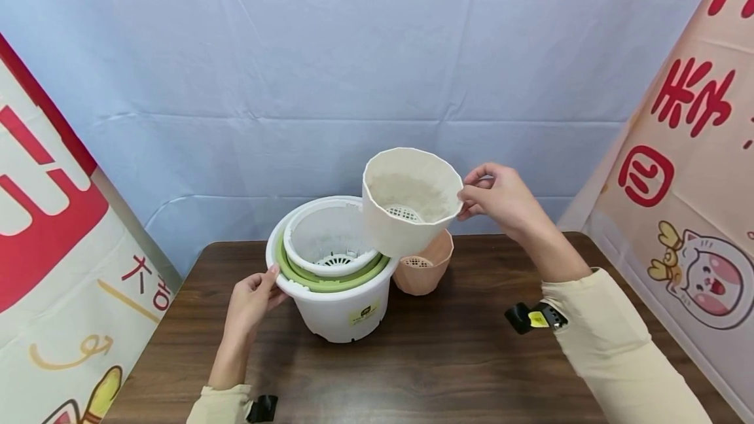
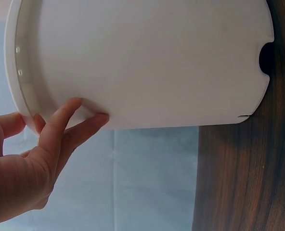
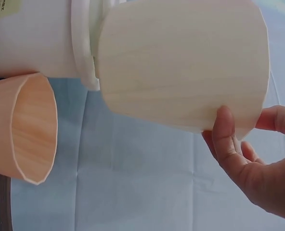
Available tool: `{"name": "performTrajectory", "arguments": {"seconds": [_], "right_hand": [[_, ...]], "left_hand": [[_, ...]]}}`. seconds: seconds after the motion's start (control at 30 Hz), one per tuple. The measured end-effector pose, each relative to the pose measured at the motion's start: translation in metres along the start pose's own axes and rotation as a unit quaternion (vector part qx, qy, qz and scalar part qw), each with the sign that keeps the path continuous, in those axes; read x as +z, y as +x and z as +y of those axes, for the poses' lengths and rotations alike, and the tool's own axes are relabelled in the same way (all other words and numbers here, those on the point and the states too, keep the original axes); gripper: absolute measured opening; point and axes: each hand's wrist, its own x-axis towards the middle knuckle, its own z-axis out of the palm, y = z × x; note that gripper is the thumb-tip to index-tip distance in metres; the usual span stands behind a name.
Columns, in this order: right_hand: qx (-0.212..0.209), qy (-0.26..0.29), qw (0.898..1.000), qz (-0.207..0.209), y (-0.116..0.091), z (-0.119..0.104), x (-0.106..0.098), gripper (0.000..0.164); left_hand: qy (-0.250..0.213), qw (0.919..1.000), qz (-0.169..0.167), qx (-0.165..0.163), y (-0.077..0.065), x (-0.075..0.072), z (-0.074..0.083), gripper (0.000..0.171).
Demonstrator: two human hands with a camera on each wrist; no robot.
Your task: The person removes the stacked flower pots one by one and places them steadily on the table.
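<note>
Beige sleeve (image 1: pixel 624 352) comes nearest in the head view; right grip (image 1: pixel 501 201) pinches the cream pot (image 1: pixel 412 205) by its rim, body leftward, above the outer white pot (image 1: pixel 336 309). Left wrist: left grip (image 2: pixel 29 168) pinches the white rim. Right wrist: cream base meets that rim visually; contact unclear.

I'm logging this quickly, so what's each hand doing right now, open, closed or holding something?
Left hand: closed, pinching the rim of the large white pot.
Right hand: closed, pinching the rim of the cream pot.
</note>
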Motion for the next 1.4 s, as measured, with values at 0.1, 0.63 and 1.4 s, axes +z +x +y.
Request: {"name": "performTrajectory", "arguments": {"seconds": [0.1, 0.63, 1.4], "right_hand": [[0.002, -0.003, 1.0, -0.002, -0.002, 0.003, -0.007, 0.021], [0.018, -0.057, 0.998, -0.009, -0.019, 0.017, -0.033, 0.025], [0.039, -0.026, 0.997, -0.054, -0.036, 0.051, -0.053, 0.022]], "left_hand": [[-0.001, 1.0, 0.0, 0.001, 0.001, 0.0, -0.001, 0.049], [-0.01, 0.9999, 0.002, 0.008, 0.006, 0.001, -0.004, 0.048], [-0.033, 0.9994, 0.0, 0.005, 0.001, 0.002, 0.001, 0.045]]}}
